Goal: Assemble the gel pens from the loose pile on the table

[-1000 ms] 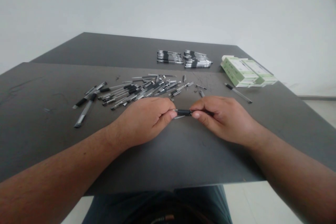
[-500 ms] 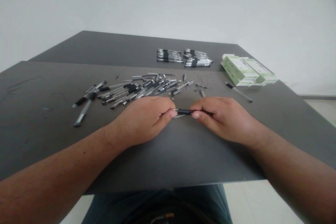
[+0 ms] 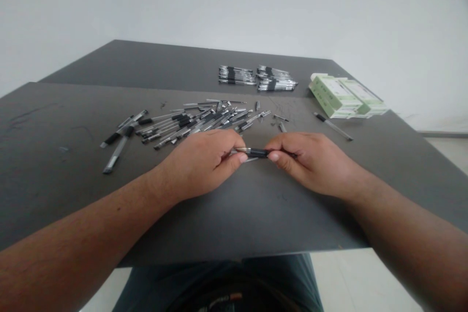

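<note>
So that the black-grip pen (image 3: 258,153) stayed level, left hand (image 3: 208,163) and right hand (image 3: 310,163) pinched opposite ends, likely for counter-grip.

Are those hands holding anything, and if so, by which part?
Yes, a pen: the left hand pinches its pale end, the right hand its other end, beside the black grip.

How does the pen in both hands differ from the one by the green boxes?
The held pen is pinched between the left hand and right hand; the lone pen rests on the table. The held pen is partly hidden, the lone pen fully visible. Both have a black sleeve.
</note>
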The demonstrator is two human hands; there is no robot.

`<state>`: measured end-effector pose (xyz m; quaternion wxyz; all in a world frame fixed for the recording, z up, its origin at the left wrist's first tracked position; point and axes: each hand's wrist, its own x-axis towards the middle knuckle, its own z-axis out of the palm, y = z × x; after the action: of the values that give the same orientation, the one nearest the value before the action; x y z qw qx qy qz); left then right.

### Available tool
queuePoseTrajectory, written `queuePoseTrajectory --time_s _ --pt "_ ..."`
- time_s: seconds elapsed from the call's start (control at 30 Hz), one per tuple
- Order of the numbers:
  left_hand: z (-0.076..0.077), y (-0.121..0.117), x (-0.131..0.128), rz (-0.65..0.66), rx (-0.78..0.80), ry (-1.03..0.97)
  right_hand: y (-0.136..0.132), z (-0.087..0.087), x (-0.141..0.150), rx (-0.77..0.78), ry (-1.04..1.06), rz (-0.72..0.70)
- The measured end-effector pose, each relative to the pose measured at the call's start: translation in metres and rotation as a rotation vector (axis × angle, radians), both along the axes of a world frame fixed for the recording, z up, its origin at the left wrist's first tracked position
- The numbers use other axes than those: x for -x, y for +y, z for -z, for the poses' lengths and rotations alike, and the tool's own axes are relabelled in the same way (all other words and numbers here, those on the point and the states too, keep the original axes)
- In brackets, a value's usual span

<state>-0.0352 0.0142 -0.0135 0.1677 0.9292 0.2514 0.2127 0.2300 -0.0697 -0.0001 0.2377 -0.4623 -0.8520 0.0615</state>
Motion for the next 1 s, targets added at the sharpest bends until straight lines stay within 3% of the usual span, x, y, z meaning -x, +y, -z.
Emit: queuePoseTrajectory --time_s 0.23,0.4,0.53,0.83,1.0 --pt "-0.004 0.002 0.004 -0.002 0.171 -0.248 0.001 0.0 -0.004 -0.081 0.053 0.109" --pt "0.0 0.002 0.0 -0.068 0.24 -0.221 -0.001 0.006 -0.004 -0.107 0.216 0.215" --pt "0.004 -0.001 -0.006 -0.049 0.417 -0.194 -0.002 0.008 0.0 -0.11 0.276 0.253" --pt "0.008 -0.011 -0.008 0.05 0.381 -0.117 -0.005 0.011 0.019 0.053 0.175 0.035" --pt "0.006 -0.015 -0.009 0.059 0.374 -0.098 -0.001 0.018 0.02 0.065 0.132 -0.043"
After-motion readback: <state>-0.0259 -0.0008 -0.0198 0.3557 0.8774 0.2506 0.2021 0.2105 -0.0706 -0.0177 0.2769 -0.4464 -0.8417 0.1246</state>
